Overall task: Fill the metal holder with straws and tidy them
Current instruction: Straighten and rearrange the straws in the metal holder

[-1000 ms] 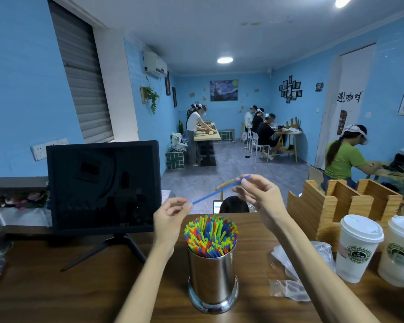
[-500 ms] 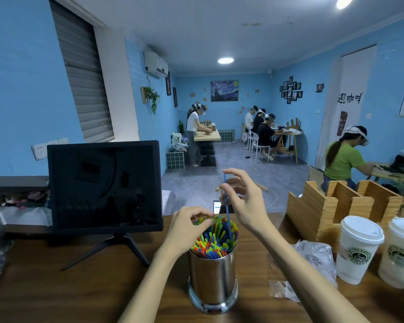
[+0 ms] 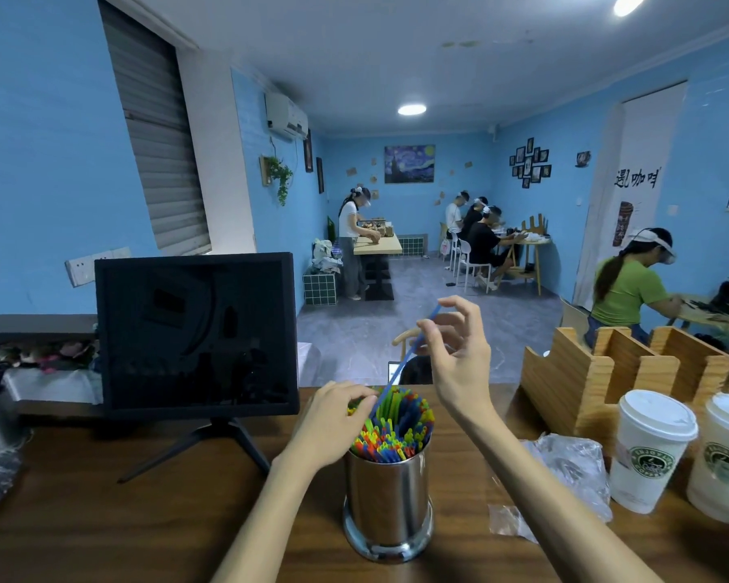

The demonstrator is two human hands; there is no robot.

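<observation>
A single blue straw point(image 3: 400, 363) was pinched near its upper end by the thumb and forefinger of the right hand point(image 3: 455, 363), the other fingers being spread loosely. Below that pinch the straw slanted down and to the left, its lower end being guided at the left hand point(image 3: 337, 418), whose curled fingertips were pressed against the tops of the packed straws point(image 3: 392, 431); whether the blue one was also nipped there could not be told. Directly beneath both grips the metal holder point(image 3: 388, 498) stood upright on the wooden counter point(image 3: 102, 532), already crowded to the rim.

The straw was judged to be very light, thin and easily kinked, with a smooth, slippery wall. A gentle pinch close to the tip being inserted was thought best, since a hold far above it would let the shaft bow. The holder, by contrast, was judged stiff and heavy enough to stay put, though its polished side would be slick if steadied.
</observation>
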